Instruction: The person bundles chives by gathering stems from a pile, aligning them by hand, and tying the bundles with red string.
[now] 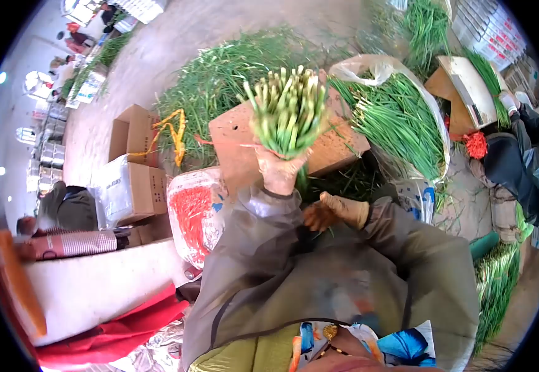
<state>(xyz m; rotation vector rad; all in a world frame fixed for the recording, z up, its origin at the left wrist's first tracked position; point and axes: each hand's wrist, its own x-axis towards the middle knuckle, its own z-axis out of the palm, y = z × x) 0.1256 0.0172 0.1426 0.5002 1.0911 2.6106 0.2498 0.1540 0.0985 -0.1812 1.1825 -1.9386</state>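
Observation:
My left hand [282, 170] grips a bunch of garlic chives [291, 111], its pale cut stalk ends pointing up and away from me. A thin red band shows at the bunch, near my fingers, with one end sticking out to the left. Lower down, over my lap, my right hand [345, 211] has its thumb raised and its slightly blurred fingers loosely apart; nothing shows in it. Both hands seem to wear light, soiled gloves. Behind the held bunch stands a brown board [229, 133]. Dark leaves hang in the shade below it.
Loose chives [220, 80] lie on the floor ahead. An open plastic bag [440, 111] holds more chives at right. Left are a cardboard box [148, 189], yellow strap [178, 139] and a sack of red bands [192, 214]. Another person's leg [511, 161] shows at right.

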